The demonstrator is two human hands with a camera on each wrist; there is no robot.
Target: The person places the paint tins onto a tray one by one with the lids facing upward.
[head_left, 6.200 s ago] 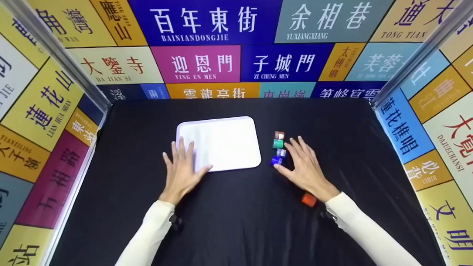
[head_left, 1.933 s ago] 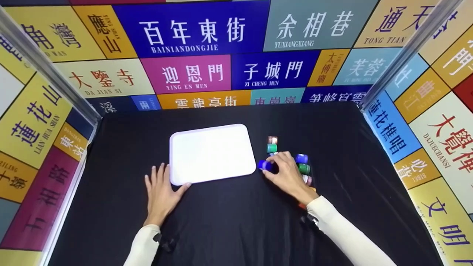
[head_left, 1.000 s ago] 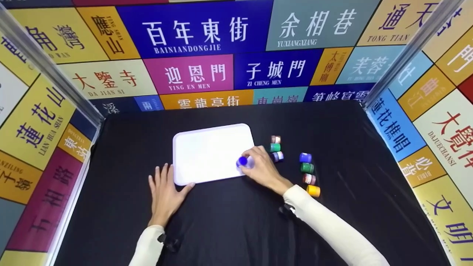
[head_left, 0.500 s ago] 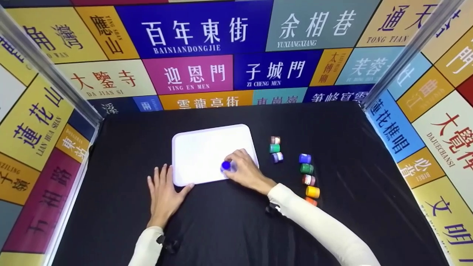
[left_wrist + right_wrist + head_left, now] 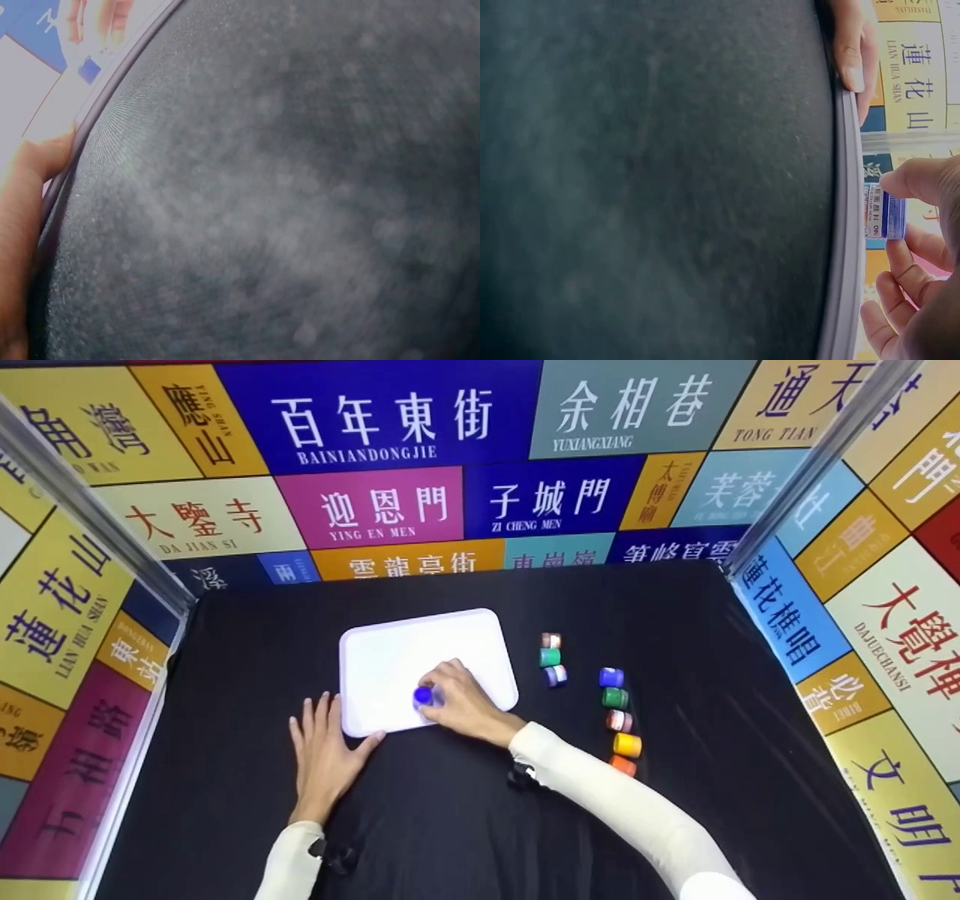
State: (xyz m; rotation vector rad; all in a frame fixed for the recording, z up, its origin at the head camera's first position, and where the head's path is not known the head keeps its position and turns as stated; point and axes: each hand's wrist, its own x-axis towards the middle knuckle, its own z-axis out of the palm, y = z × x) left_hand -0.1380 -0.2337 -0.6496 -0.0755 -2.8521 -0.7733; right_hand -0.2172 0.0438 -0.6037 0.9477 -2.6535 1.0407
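My right hand (image 5: 463, 702) pinches a small paint jar with a blue lid (image 5: 424, 695) between thumb and fingers, over the lower middle of a white rounded tray (image 5: 405, 649). In the right wrist view the paint jar (image 5: 877, 211) shows a printed label below its lid, with the ring and little fingers loosely bent beneath. The left hand (image 5: 324, 761) lies at the tray's near left corner, fingers spread along the left side and thumb against the front edge. The left wrist view shows its thumb (image 5: 51, 154) at the rim.
Right of the tray stand a brown jar (image 5: 551, 640), a green jar (image 5: 550, 658) and a blue-lidded jar (image 5: 556, 676). Further right runs a row: blue (image 5: 611, 677), dark green (image 5: 615, 697), red-brown (image 5: 619, 721), yellow (image 5: 628, 745) and orange jars (image 5: 622, 766). Printed panels enclose the black cloth (image 5: 420, 825).
The right hand has taken the blue-lidded paint jar from the nearer column and carried it left over the tray. The left hand has slid from the tray's left side to its near corner.
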